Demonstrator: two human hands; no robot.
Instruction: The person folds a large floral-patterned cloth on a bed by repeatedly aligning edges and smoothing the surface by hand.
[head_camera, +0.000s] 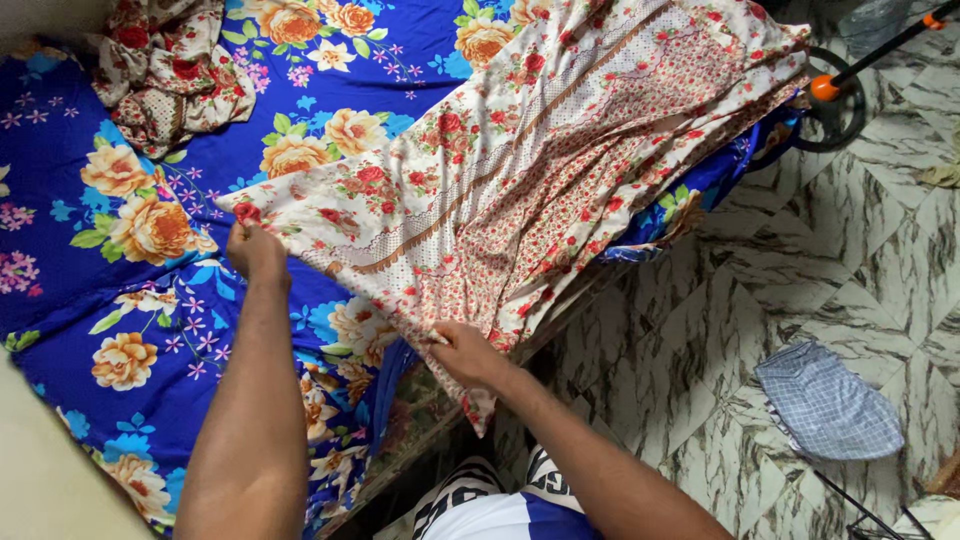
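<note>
Marbled floor tiles (800, 280) border a bed spread with a blue sheet printed with orange flowers (130, 330). Nearest the camera, the right hand (466, 355) pinches the lower hem of a long cream cloth patterned with red roses (520, 170) at the bed's near edge. The left hand (254, 250) pinches the cloth's corner, further in on the sheet. From both hands the cloth's long axis runs away toward the bed's far right corner. A crumpled piece of matching fabric (165, 70) lies at the far left.
</note>
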